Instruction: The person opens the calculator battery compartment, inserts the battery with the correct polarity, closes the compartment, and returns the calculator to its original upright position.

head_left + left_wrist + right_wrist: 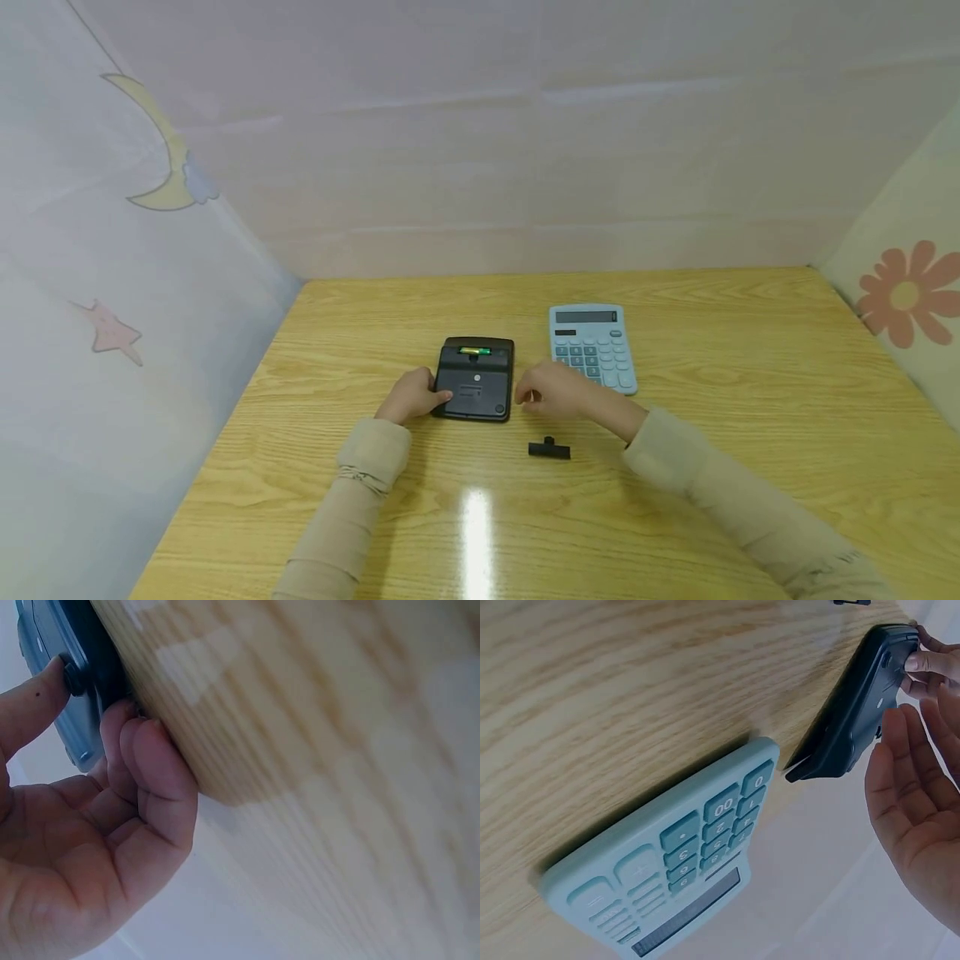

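Observation:
A black calculator (472, 392) lies face down, a green and gold battery (475, 351) showing in its uncovered slot near the far edge. My left hand (411, 395) grips its left side. In the left wrist view, the thumb (45, 697) lies on the calculator's back beside a round foot, with the fingers curled at its edge by the tabletop. Just off the calculator's right side is my right hand (551, 389), its fingers loosely bent and nothing visible in them. Nearer the front lies a small black battery cover (549, 450) with a tab.
A light blue calculator (587, 333) lies face up to the right, partly behind my right hand in the head view. The wooden table (360, 517) meets a pale cloth backdrop (420, 192) behind and at both sides.

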Available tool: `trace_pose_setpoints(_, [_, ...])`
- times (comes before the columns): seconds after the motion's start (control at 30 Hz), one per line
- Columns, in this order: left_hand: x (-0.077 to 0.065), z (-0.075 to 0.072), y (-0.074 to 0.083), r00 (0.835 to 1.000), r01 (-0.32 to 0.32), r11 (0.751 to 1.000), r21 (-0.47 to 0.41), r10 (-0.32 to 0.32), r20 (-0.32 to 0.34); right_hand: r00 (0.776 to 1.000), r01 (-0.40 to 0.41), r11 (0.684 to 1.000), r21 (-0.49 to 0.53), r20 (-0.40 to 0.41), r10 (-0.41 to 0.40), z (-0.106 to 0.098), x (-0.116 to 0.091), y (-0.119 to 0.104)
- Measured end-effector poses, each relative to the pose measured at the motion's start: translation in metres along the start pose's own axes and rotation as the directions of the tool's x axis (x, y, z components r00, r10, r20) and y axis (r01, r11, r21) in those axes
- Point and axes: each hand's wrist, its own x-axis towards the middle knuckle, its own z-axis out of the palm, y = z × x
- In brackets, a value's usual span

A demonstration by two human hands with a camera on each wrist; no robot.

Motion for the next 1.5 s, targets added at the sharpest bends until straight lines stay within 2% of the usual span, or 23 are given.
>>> trace_pose_setpoints(0.17, [0.0,0.001,-0.001,1.0,-0.001,1.0,-0.003,0.001,-0.002,0.998,-0.033,0.999,0.016,0.05,0.033,0.004,-0.008,0.002])
trace_pose_setpoints(0.33, [0.001,0.002,-0.004,1.0,-0.005,1.0,0.0,0.005,-0.003,0.996,-0.015,1.0,0.017,0.087,0.013,0.01,-0.013,0.004])
trace_pose_setpoints(0.6, [0.0,0.002,-0.004,1.0,-0.012,1.0,0.004,0.012,-0.011,0.99,-0.023,0.999,-0.023,0.137,0.026,0.022,-0.018,0.008])
trace_pose_setpoints(0.77, [0.001,0.002,-0.005,1.0,-0.014,1.0,0.0,0.014,-0.008,0.984,-0.069,0.998,-0.004,0.162,0.069,0.026,-0.019,0.007])
trace_pose_setpoints(1.03, [0.002,0.002,-0.006,1.0,-0.013,1.0,-0.002,0.013,-0.009,0.983,-0.092,0.995,-0.037,0.157,0.097,0.028,-0.021,0.003])
trace_pose_setpoints(1.27, [0.002,0.001,-0.006,1.0,-0.021,1.0,0.003,0.021,-0.011,0.985,-0.107,0.994,-0.017,0.132,0.109,0.031,-0.021,0.002])
trace_pose_setpoints(1.5, [0.001,0.0,-0.006,1.0,-0.027,1.0,-0.001,0.027,-0.014,0.99,-0.091,0.995,-0.041,0.105,0.095,0.037,-0.021,0.003])
